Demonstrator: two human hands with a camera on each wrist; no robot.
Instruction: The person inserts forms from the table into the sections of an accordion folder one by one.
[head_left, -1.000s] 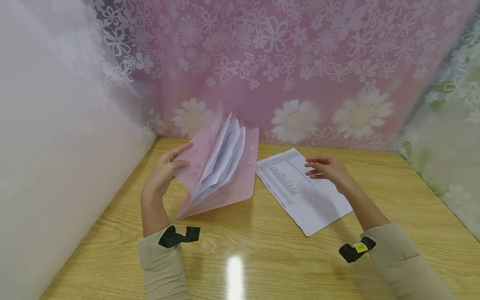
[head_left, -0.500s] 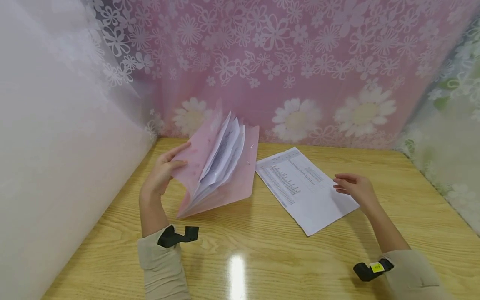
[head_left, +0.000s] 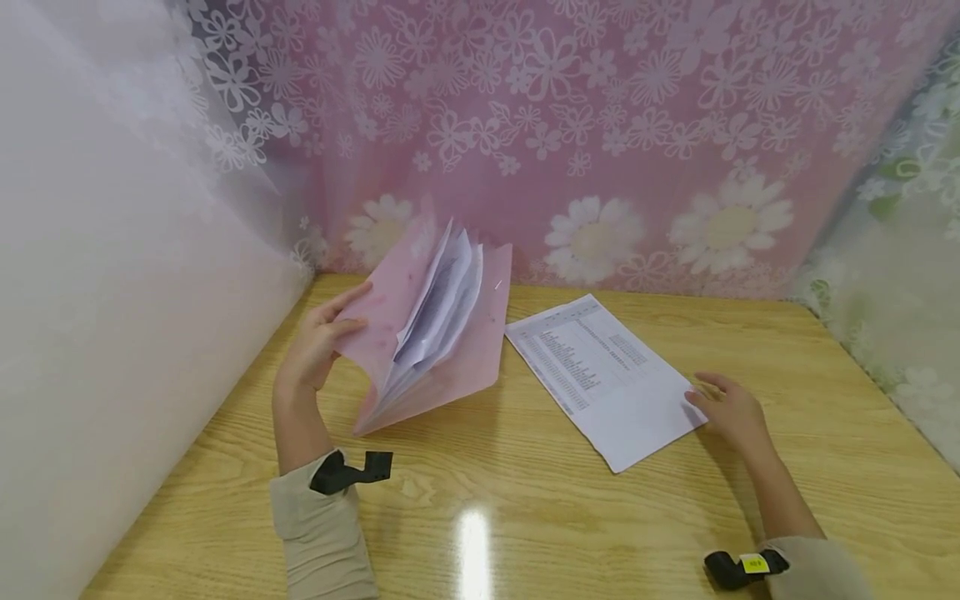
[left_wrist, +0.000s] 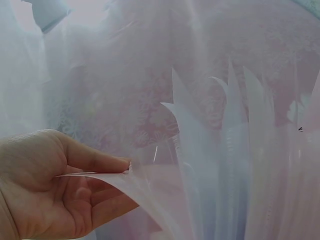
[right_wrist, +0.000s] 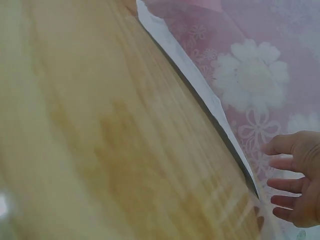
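Note:
My left hand (head_left: pixel 311 346) pinches the front cover of a pink folder (head_left: pixel 390 308) between thumb and fingers, holding it lifted. Inside, several clear sleeves with white sheets (left_wrist: pixel 235 165) fan out. The back cover lies tilted toward the right. Beside the folder, a printed paper (head_left: pixel 615 383) lies on the table, its chart and text toward the far left part. At the paper's right corner is my right hand (head_left: pixel 738 417), thumb over the edge in the head view. The right wrist view shows its fingers (right_wrist: pixel 285 185) spread, close to the paper's end.
A wood-grain table (head_left: pixel 525 525) carries everything, with a bright light reflection near its front. Behind it hangs a pink flowered curtain (head_left: pixel 480 100). Pale sheeting (head_left: pixel 135 292) borders the left side, and another flowered sheet (head_left: pixel 915 333) the right.
My right hand has moved from over the paper to the right and nearer, down to its right corner. My left hand and the folder have shifted slightly left.

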